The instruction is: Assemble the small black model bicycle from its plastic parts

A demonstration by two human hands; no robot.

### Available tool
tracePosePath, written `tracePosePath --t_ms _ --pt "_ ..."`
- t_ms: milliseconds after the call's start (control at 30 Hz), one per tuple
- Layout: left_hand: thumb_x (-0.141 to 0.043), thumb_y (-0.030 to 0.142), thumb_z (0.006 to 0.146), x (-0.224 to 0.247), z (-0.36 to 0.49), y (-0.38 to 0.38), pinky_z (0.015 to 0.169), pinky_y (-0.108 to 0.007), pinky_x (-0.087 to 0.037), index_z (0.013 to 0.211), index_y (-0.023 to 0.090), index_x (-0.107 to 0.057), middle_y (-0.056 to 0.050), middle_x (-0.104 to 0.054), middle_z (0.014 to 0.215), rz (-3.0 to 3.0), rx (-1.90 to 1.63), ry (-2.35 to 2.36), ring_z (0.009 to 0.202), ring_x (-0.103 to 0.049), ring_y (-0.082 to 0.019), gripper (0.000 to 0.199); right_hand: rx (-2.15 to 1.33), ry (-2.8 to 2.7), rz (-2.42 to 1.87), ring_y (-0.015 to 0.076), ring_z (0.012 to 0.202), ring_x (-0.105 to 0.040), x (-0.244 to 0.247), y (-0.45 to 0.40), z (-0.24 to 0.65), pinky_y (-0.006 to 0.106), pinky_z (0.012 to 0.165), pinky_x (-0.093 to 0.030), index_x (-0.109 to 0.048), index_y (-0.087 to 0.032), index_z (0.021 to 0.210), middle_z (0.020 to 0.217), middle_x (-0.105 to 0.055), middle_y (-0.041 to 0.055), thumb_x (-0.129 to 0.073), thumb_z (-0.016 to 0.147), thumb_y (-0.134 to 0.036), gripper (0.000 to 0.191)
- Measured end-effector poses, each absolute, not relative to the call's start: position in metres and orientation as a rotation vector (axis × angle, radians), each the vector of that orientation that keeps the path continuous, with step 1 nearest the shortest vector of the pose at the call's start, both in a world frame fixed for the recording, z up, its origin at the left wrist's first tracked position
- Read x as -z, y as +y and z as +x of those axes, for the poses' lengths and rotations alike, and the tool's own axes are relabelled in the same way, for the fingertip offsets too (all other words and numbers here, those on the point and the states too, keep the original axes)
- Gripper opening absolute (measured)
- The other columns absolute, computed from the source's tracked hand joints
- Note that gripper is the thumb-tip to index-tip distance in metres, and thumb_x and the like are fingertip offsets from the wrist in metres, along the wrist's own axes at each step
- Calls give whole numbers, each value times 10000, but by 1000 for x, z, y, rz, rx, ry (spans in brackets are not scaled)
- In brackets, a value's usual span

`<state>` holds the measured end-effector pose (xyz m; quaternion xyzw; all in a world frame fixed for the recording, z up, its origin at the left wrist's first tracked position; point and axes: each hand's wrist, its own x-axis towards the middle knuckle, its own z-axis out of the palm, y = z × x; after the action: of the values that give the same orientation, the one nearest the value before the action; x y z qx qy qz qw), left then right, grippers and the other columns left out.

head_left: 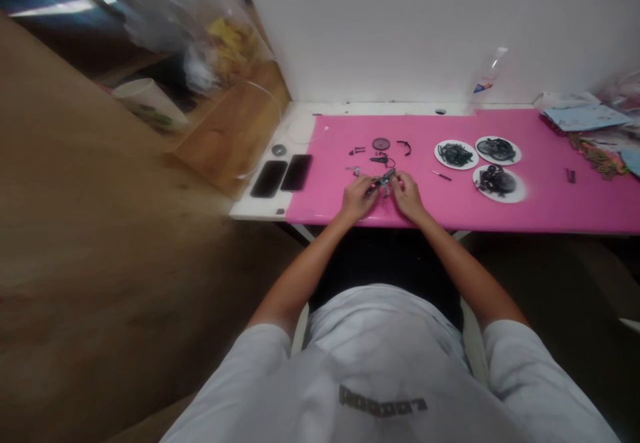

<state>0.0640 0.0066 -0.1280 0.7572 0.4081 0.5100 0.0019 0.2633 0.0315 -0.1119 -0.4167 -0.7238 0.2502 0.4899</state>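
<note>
The left hand [359,198] curls its fingers nearly closed on a small grey-and-black assembly [385,178], gripping its left end. The right hand [408,196] is partly closed, its thumb and fingertips drawn together at the right end of the same assembly (whether they pinch it or only touch it is too small to tell). The assembly sits between the two hands, over the near part of the pink cover [340,204] on the desk [259,210].

Just beyond the hands, loose parts lie on the cover: a black piece with a thin loop [383,160], a round dark disc [381,144] and, to its right, a curved black strip [406,147]. Left of the disc are some small dark pieces [358,150] (too tiny to name).

To the right of the right hand lies a slim screwdriver-like tool [441,175], its handle end pointing right and nearer. Past it stand three white plates of dark parts: a left plate [438,160], a far plate [518,144] and a near plate [521,193].

To the left, two dark phones [270,178] lie side by side, the right one partly on the cover, with a small round metallic item [279,150] beyond them. At the far right are blue-and-white packets [585,117], and a clear bottle [493,70] stands near the wall.
</note>
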Motion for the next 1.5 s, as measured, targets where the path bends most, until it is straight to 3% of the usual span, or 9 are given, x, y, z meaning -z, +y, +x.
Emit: tracePosePath --t_ms 167,533,833,1100,1333,1500 --pt "-616 366 1097 127 65 6 813 -337 -602 1196 165 -764 -102 -764 1015 2361 -1652 1269 916 -729 -212 269 -625 -1743 -1017 273 991 -637 111 31 262 426 854 -537 -690 -248 1045 1067 -732 94 -593 1051 -616 381" --pt "-604 380 1100 130 65 6 848 -355 -619 1202 163 -760 -118 -781 1055 2377 -1605 1277 955 -747 -220 286 -590 -1837 -994 291 978 -627 108 29 263 470 949 -504 -621 -264 926 952 -707 85 -397 1128 -621 467" --pt "-620 409 1094 127 65 5 809 -342 -600 1174 160 -778 -107 -767 1001 2327 -1649 1293 902 -730 -207 305 -643 -1739 -1037 271 966 -637 105 25 261 453 931 -547 -673 -255 1048 1046 -731 89 -602 1040 -634 386" --pt "-637 353 1087 129 65 6 820 -329 -600 1181 158 -759 -107 -769 1027 2376 -1666 1212 937 -735 -205 249 -612 -1845 -1004 291 976 -623 105 27 263 475 968 -515 -617 -266 905 948 -706 87 -401 1122 -642 484" --pt "-605 381 1105 129 65 6 811 -341 -602 1194 159 -757 -110 -769 1024 2357 -1660 1250 919 -738 -211 283 -716 -1702 -1010 261 996 -667 106 24 261 439 920 -557 -628 -257 1135 1096 -729 85 -622 1036 -593 350" --pt "-585 428 1115 130 66 6 823 -351 -602 1195 162 -757 -121 -771 1036 2351 -1652 1254 928 -741 -220 327 -718 -1718 -1000 253 972 -664 104 23 260 428 886 -569 -615 -257 1126 1091 -722 84 -624 1032 -578 334"
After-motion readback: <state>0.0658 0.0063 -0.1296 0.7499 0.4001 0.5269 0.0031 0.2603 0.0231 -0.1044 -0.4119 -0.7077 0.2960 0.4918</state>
